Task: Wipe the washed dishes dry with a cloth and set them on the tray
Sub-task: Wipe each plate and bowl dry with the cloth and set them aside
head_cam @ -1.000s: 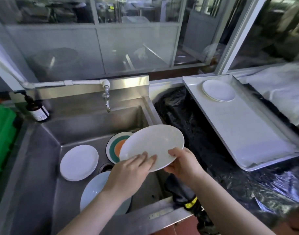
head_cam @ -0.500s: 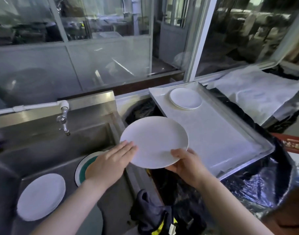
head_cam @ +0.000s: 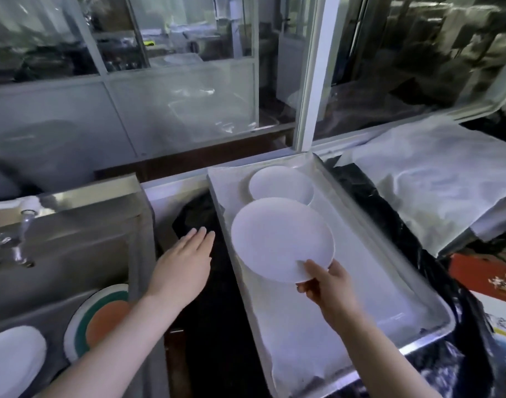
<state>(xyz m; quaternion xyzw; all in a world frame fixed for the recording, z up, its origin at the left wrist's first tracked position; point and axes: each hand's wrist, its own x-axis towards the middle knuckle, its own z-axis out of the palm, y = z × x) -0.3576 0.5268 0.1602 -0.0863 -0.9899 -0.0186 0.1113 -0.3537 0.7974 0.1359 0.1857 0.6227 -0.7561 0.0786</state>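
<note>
Right hand (head_cam: 327,285) pinches near rim of white plate (head_cam: 280,238), held over the metal tray (head_cam: 346,282), just in front of a second white plate (head_cam: 280,183) lying at tray's far end. Left hand (head_cam: 182,265) flat, fingers straight, holding nothing, between sink (head_cam: 73,254) and tray.

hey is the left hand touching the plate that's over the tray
No, the left hand hangs open beside the tray, apart from the plate, which only the right hand pinches by its near rim.
</note>
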